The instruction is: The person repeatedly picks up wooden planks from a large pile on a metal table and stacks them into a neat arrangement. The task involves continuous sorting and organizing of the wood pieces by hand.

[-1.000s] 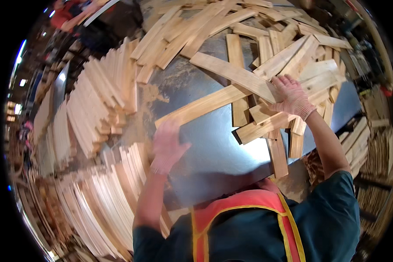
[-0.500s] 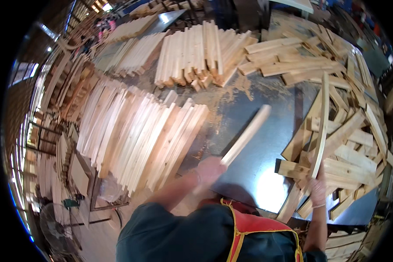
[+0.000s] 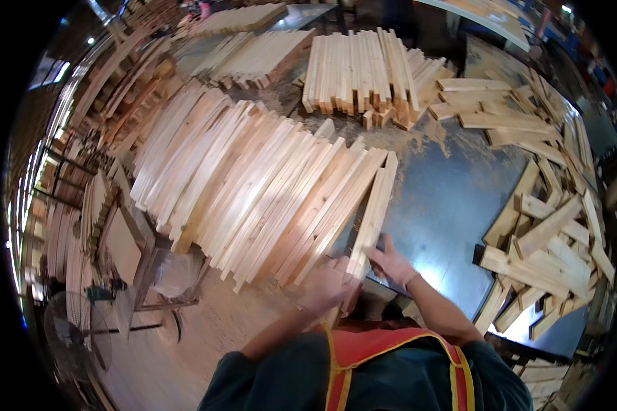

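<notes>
both my hands are on one wooden slat [image 3: 373,214], the last one at the right end of the leaning row of slats [image 3: 253,192]. left hand [image 3: 328,286] is wrapped around its near end, a bit blurred, so i can't tell how tight the grip is. right hand [image 3: 389,261] sits just beside it on the slat's right edge, fingers pressed against the wood. hands are close together, nearly touching. the slat lies along its neighbour, far end pointing away from me, on the dark metal table [image 3: 445,198]. the row runs diagonally to my left, slats packed edge to edge and tilted. beyond it, a neat stack of short boards [image 3: 360,68] stands at the far side of the table, with sawdust [image 3: 452,133] scattered just right of it. a loose heap of offcut boards [image 3: 548,240] covers the right side of the table, well apart from my hands. more slat rows lie further left [image 3: 110,89]. lower left, a fan [image 3: 65,335] stands on the floor near a cart [image 3: 151,274]. my orange vest [image 3: 391,370] shows at the bottom.
</notes>
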`<state>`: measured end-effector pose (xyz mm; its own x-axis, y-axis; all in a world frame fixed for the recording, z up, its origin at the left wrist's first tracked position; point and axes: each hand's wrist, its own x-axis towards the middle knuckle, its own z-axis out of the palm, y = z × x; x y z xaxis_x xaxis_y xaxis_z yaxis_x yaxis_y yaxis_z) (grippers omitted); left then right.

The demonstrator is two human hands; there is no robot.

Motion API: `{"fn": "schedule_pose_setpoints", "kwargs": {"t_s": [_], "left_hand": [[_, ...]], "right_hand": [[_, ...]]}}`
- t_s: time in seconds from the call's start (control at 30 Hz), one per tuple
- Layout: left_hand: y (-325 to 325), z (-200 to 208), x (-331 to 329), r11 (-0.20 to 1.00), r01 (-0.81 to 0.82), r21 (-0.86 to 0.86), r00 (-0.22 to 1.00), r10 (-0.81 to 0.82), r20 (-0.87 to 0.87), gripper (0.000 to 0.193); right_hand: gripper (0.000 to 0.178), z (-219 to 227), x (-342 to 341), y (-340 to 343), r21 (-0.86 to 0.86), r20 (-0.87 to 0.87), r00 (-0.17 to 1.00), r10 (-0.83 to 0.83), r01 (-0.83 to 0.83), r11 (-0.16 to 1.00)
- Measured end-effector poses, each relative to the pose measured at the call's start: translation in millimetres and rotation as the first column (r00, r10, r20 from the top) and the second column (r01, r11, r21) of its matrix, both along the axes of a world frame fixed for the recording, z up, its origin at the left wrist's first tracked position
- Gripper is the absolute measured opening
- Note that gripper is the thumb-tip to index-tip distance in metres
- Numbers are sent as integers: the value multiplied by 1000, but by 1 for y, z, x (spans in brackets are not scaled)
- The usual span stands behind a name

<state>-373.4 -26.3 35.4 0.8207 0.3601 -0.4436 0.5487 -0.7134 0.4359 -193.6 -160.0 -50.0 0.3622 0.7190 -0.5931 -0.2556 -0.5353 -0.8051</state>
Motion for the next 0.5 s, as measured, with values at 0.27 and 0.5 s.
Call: {"fn": "schedule_pose_setpoints", "kwargs": {"t_s": [0.27, 0.5], "left_hand": [[-4, -23, 4, 948, 5, 318, 902, -142, 407, 83], [-49, -42, 87, 845, 302, 440, 771, -489, 409, 82]], "right_hand": [[87, -9, 20, 52, -119, 183, 954, 238, -219, 968], [74, 21, 75, -193, 306, 298, 805, -514, 429, 850]]}}
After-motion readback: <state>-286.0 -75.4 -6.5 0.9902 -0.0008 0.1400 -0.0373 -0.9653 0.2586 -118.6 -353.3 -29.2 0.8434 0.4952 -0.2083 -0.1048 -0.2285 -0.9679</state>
